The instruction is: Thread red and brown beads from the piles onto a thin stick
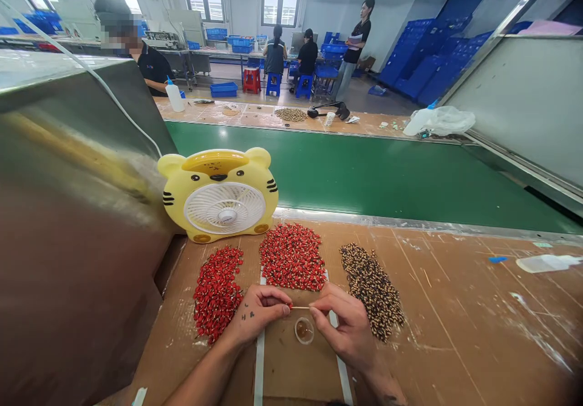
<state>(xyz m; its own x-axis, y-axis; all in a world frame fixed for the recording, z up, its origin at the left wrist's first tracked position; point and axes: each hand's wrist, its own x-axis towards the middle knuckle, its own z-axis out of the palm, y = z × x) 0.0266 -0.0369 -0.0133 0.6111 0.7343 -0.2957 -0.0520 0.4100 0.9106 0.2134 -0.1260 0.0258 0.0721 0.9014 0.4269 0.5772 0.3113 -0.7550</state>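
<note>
Between thumb and forefinger, my left hand (pixel 260 313) pinches a small red piece (pixel 290 305). My right hand (pixel 342 321) grips a thin wooden stick (pixel 300 307), whose far end meets the red piece. Just below the stick sits a small clear round cup (pixel 304 330) with a little brownish contents. A pile of red pieces (pixel 217 293) lies left of my left hand, and a second red pile (pixel 293 255) is beyond both hands. To the right of my right hand spreads a pile of black-and-tan pieces (pixel 371 287).
A yellow tiger-faced fan (pixel 221 199) stands at the table's far left, beside a metal housing (pixel 77 230). Behind it runs a green conveyor belt (pixel 387 178). At right lie a white bottle (pixel 546 264) and a blue cap (pixel 498 259). Several people are across the room.
</note>
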